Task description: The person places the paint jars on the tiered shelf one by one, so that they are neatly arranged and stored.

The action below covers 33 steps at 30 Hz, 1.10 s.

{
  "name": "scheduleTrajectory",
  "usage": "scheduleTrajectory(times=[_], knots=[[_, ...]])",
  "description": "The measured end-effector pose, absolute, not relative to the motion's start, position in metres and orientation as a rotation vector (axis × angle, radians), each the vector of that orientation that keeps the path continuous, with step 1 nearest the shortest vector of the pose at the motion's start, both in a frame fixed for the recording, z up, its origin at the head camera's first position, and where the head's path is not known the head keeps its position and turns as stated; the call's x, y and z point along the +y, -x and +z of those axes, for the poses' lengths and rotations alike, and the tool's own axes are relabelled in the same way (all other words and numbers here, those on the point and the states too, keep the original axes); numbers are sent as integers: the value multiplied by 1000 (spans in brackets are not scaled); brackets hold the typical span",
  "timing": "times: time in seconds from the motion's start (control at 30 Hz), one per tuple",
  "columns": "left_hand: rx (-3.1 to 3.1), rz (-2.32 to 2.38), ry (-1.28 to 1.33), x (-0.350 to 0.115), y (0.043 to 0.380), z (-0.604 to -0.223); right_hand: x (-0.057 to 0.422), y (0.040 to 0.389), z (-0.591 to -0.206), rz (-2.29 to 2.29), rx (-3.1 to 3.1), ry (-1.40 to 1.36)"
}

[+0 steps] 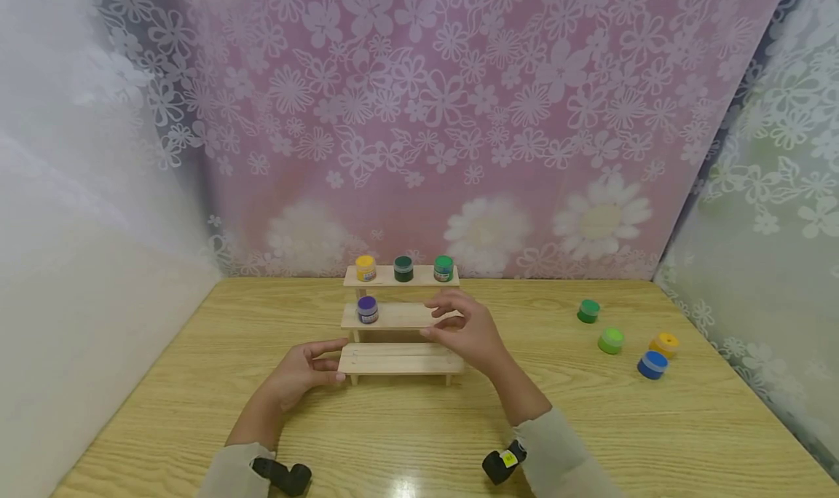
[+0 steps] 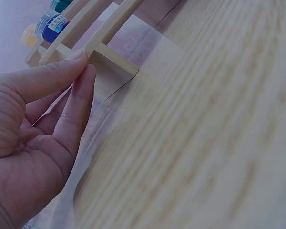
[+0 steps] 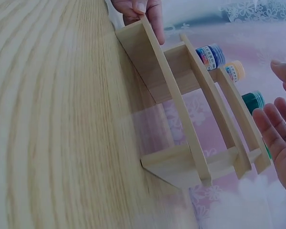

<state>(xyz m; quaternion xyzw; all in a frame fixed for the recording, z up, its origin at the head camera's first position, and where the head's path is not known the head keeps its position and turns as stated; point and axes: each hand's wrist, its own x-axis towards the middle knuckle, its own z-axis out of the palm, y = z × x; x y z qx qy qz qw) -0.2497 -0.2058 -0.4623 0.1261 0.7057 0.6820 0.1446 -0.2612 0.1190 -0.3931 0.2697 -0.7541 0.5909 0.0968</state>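
Observation:
A three-tier wooden display rack (image 1: 400,363) stands on the table. My left hand (image 1: 295,373) pinches the left end of its lowest tier between thumb and fingers; the left wrist view shows the thumb (image 2: 62,71) right at the board's corner. My right hand (image 1: 468,330) hovers over the right end of the middle tier, fingers loosely bent and holding nothing. A small purple-lidded paint jar (image 1: 368,309) stands at the left of the middle tier. Along the top tier stand a yellow jar (image 1: 365,268), a dark green jar (image 1: 403,269) and a green jar (image 1: 443,269).
On the right of the wooden table (image 1: 406,440) stand a green jar (image 1: 588,311), a light green jar (image 1: 612,340), an orange-yellow jar (image 1: 666,344) and a blue jar (image 1: 652,365). A pink flowered curtain (image 1: 419,119) hangs behind the table, with pale sheets on both sides.

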Motion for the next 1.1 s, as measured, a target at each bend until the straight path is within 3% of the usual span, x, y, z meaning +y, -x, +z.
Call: scheduleTrajectory(times=[0.67,0.9,1.1], knots=[[2026,1978,-360,-205,250,-462,157,250,-394,1697,-2293,-776],[2027,1970,-363,-205,249,-461,160,225,-366,1659,-2312,-763],[2015,1976,-365,-205,249,-460,170,222,-366,1593,-2346,-729]])
